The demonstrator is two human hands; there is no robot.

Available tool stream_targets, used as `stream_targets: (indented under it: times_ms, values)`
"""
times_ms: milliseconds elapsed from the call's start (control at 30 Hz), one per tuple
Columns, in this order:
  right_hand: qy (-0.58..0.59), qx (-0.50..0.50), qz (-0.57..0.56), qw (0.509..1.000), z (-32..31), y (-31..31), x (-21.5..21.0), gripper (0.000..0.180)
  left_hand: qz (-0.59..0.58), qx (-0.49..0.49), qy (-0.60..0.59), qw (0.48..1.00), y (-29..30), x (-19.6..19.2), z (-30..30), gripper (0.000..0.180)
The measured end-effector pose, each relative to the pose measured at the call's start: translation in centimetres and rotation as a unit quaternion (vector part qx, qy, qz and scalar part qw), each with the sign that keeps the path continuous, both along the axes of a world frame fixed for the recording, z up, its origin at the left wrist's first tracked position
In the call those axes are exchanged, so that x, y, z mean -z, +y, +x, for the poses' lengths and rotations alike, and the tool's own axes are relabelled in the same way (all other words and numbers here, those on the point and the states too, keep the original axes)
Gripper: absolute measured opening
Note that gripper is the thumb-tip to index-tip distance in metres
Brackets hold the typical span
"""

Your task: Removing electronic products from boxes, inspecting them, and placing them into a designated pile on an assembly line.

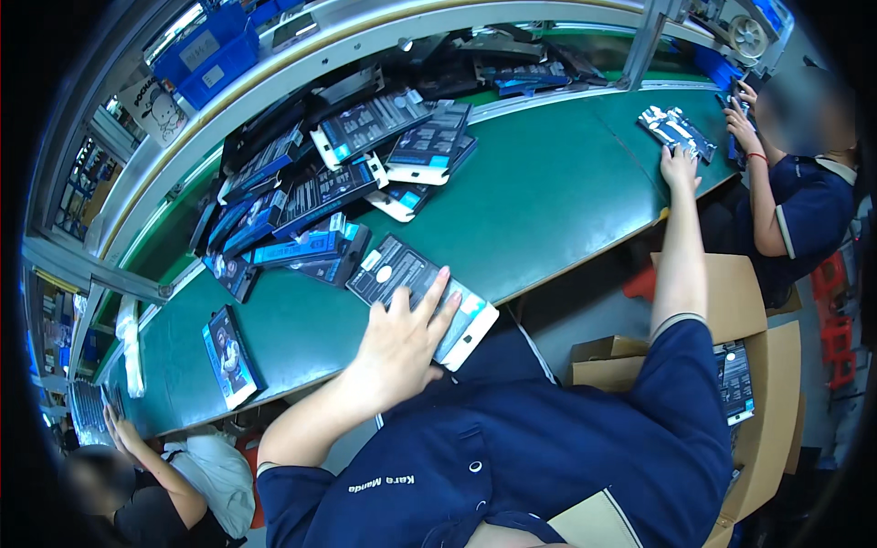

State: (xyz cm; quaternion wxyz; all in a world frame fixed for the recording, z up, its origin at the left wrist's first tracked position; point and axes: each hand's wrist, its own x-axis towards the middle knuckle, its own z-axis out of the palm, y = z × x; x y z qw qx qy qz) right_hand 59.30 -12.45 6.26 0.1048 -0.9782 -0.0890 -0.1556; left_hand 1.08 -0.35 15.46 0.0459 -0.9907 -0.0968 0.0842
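My left hand (pixel 402 342) grips a flat black box (pixel 397 269) with a white end flap, fingers spread over its top face and thumb at its near edge. The box lies tilted across the table's front edge. Far to the right, my right arm is stretched out and my right hand (pixel 680 170) has its fingers on the near side of some shiny silver packets (pixel 674 128); the fingertips are partly hidden against them. A big heap of similar black and blue boxes (pixel 311 196) lies on the table beyond my left hand.
Another box (pixel 228 356) lies alone on the green table (pixel 548 192) at the left. An open carton (pixel 776 402) with boxes in it stands at my right. One co-worker (pixel 804 210) works at the far right, another (pixel 151 484) at lower left. Blue bins (pixel 208 55) sit on the shelf.
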Motion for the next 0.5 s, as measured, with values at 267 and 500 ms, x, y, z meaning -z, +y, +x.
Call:
stream_targets:
  times_ms: [267,500]
  values:
    - [-0.141,-0.063,0.058,0.986,-11.4,1.0,-0.5,0.032,-0.133,0.060,-0.097,0.984,5.4,1.8,5.4,0.109]
    - [-0.021,0.094,0.336,0.937,-9.4,-3.4,3.4,0.102,-0.117,-0.080,-0.167,0.976,1.1,3.2,2.9,0.104]
